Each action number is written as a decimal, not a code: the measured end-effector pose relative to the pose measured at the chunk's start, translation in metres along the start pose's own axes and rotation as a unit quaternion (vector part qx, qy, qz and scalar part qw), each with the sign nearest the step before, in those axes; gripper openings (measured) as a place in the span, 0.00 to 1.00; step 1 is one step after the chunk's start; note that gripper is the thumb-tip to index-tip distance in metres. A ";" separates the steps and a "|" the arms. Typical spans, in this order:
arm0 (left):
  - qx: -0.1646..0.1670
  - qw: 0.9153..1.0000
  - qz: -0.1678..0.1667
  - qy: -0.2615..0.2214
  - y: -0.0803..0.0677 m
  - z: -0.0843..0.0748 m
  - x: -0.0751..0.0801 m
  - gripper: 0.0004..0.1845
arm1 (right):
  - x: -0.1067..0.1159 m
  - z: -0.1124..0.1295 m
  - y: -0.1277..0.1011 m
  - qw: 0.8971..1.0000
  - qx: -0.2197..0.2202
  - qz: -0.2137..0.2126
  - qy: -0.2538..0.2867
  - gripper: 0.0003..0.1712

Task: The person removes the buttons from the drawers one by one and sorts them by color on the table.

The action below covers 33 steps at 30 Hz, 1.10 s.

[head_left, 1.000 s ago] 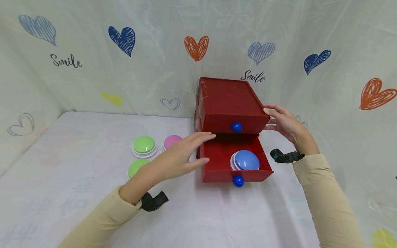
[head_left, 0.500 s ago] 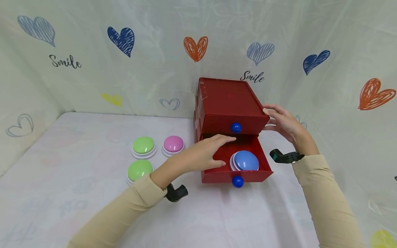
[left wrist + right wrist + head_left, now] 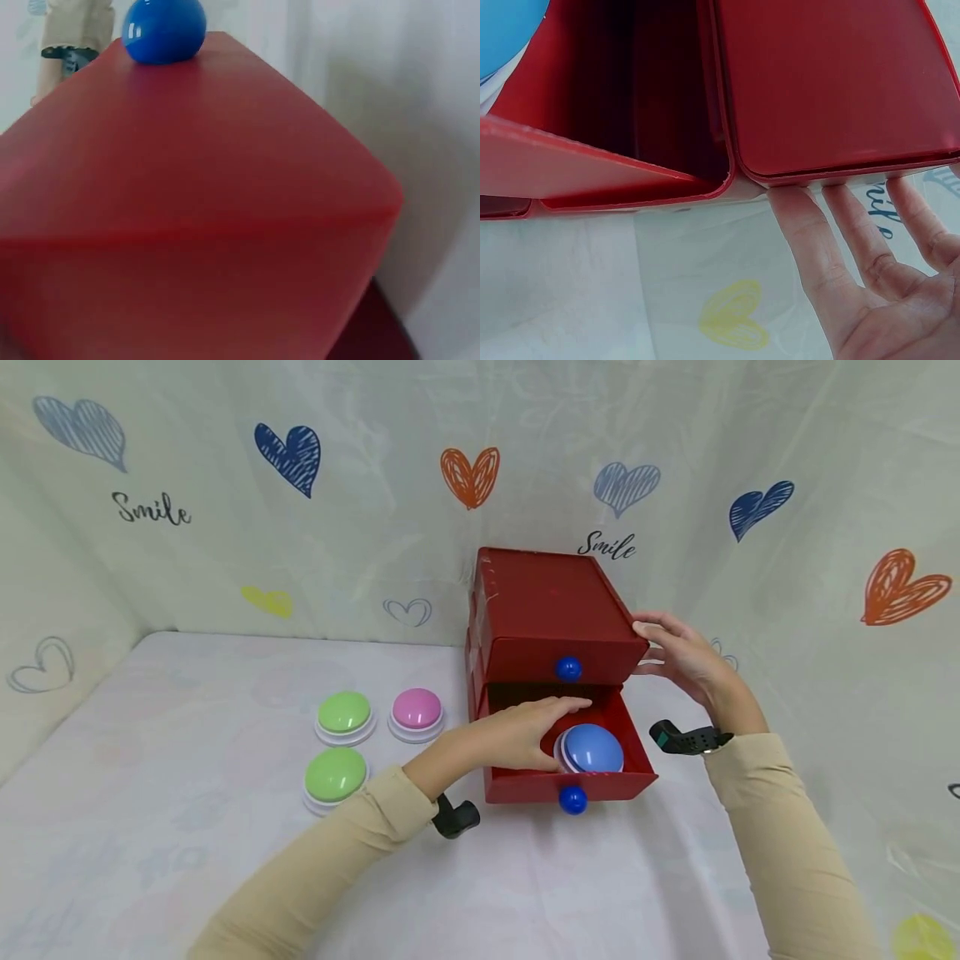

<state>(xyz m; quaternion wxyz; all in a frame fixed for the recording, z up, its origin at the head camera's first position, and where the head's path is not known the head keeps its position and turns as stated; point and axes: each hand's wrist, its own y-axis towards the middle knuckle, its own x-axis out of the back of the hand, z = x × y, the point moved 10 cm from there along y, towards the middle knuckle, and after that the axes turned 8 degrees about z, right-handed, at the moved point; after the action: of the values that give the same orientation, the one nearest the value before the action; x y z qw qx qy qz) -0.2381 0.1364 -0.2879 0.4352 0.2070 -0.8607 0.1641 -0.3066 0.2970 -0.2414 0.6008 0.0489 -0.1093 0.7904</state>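
A red two-drawer box (image 3: 558,597) stands on the table with its lower drawer (image 3: 517,789) pulled out. In that drawer lies a blue domed push button (image 3: 594,748) on a white base. My left hand (image 3: 517,732) reaches over the drawer's left side, fingers extended above the button and thumb beside its left edge. The left wrist view shows a red drawer front and a blue knob (image 3: 165,31) up close. My right hand (image 3: 688,660) rests its fingertips against the box's right side, fingers extended; in the right wrist view these fingers (image 3: 802,232) touch the red edge.
Left of the box, two green push buttons (image 3: 344,712) and a pink one (image 3: 417,708) sit on the white table (image 3: 187,760). The upper drawer, with its blue knob (image 3: 568,669), is closed. Behind hangs a white curtain (image 3: 375,510) printed with hearts.
My left hand has moved right, from the drawer's left edge to over the drawer beside the blue push button. The right hand keeps its place on the box.
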 end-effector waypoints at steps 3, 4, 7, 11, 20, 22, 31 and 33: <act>0.008 1.000 0.012 0.011 0.006 0.002 -0.005 0.45 | 0.000 0.000 0.000 1.000 0.000 0.001 0.004 0.17; 0.013 1.000 0.017 0.015 0.008 0.003 -0.007 0.45 | -0.001 0.000 0.000 1.000 0.000 0.001 0.005 0.17; 0.028 0.999 0.030 0.025 0.011 0.004 -0.013 0.45 | -0.002 0.000 0.001 1.000 0.000 0.002 0.009 0.17; 0.042 0.997 0.047 0.035 0.014 0.005 -0.019 0.45 | -0.003 0.000 0.002 1.000 0.000 0.004 0.011 0.17; 0.059 0.995 0.052 0.054 0.018 0.011 -0.021 0.42 | -0.003 0.001 0.003 1.000 0.001 0.002 0.004 0.18; 0.055 0.996 0.049 0.053 0.019 0.011 -0.021 0.42 | -0.002 0.001 0.002 1.000 0.000 0.002 0.004 0.19; 0.027 0.999 0.041 0.008 0.023 0.007 -0.019 0.39 | 0.000 -0.001 0.001 1.000 -0.004 -0.001 0.010 0.18; 0.026 0.999 0.038 -0.003 0.024 0.008 -0.018 0.39 | 0.001 -0.001 0.001 1.000 -0.004 -0.002 0.008 0.18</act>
<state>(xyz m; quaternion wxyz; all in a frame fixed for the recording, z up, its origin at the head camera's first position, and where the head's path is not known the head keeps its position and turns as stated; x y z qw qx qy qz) -0.2455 0.1571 -0.3099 0.4202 0.1861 -0.8648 0.2023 -0.3076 0.2978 -0.2428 0.6033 0.0401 -0.1074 0.7892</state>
